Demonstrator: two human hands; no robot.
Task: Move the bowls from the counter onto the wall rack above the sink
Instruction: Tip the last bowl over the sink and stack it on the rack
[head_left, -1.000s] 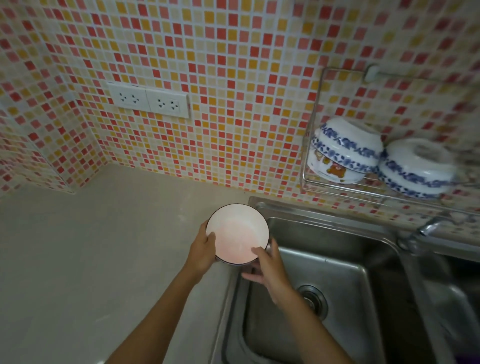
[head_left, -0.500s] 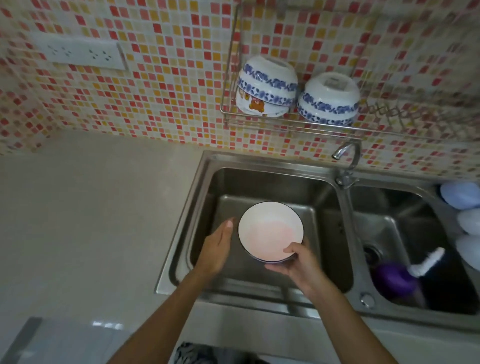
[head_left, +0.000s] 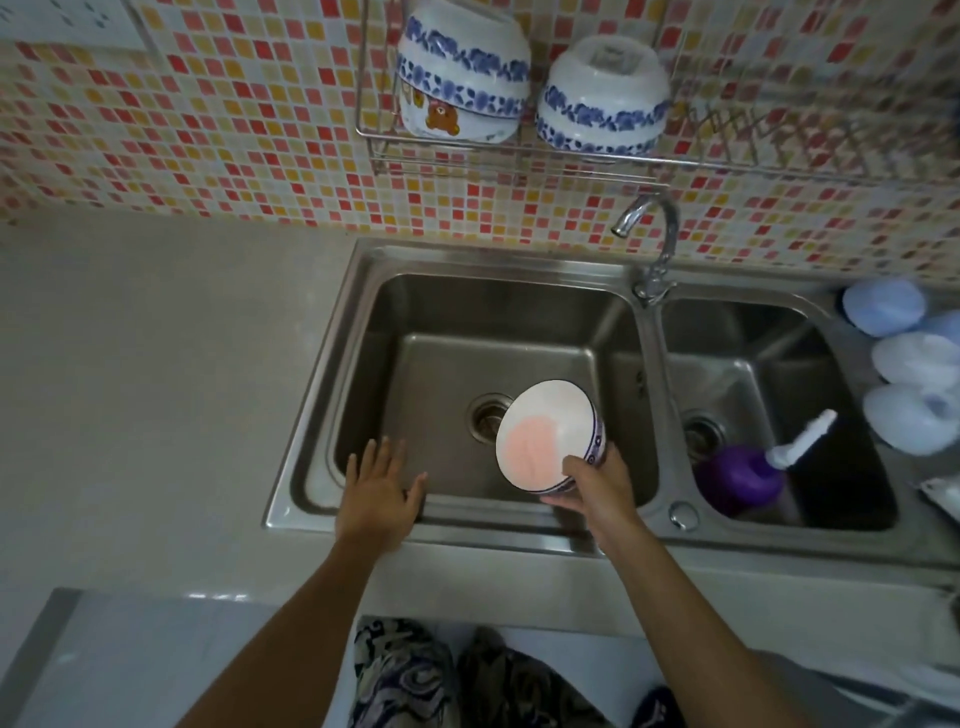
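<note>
right hand (head_left: 597, 488) gripping the tilted bowl (head_left: 545, 441) over the sink's (head_left: 332, 364) left basin, left hand (head_left: 376, 493) spread flat, holding nothing

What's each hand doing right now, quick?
Left hand: open, fingers spread, holding nothing.
Right hand: gripping the bowl by its rim, tilted over the sink.

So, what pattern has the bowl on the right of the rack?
White bowl with blue floral bands, head view.
</note>
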